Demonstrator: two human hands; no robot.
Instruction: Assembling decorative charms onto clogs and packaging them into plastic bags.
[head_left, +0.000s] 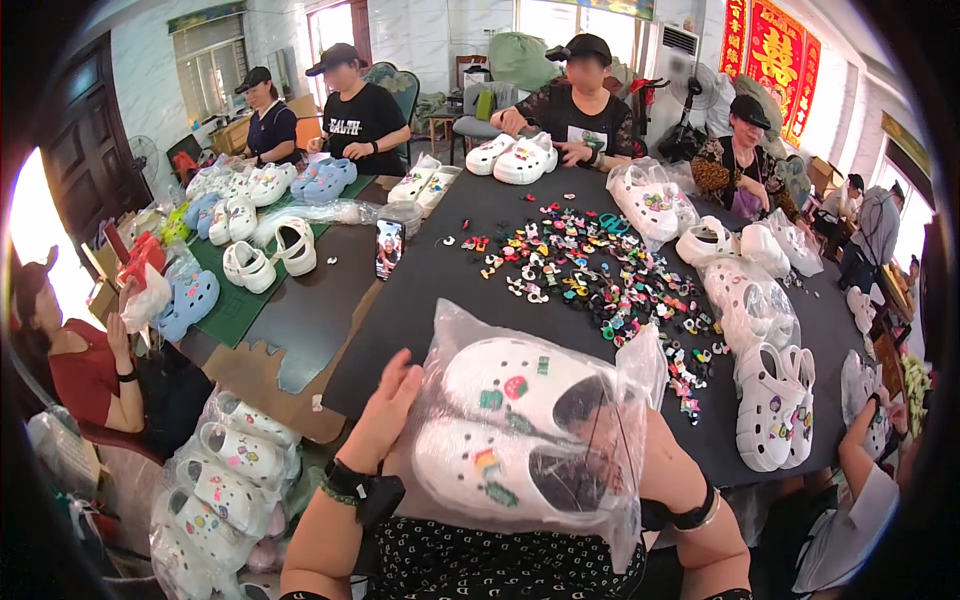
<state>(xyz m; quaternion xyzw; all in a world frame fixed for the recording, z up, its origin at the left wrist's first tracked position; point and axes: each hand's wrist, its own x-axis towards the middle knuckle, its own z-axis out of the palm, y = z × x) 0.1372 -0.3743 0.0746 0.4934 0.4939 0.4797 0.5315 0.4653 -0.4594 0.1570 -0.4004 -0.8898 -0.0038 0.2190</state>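
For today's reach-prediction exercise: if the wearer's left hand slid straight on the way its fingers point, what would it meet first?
The left hand points up and slightly right, along the clear plastic bag of white clogs. Beyond lies bare black tablecloth, then probably the upright smartphone; depth is unclear.
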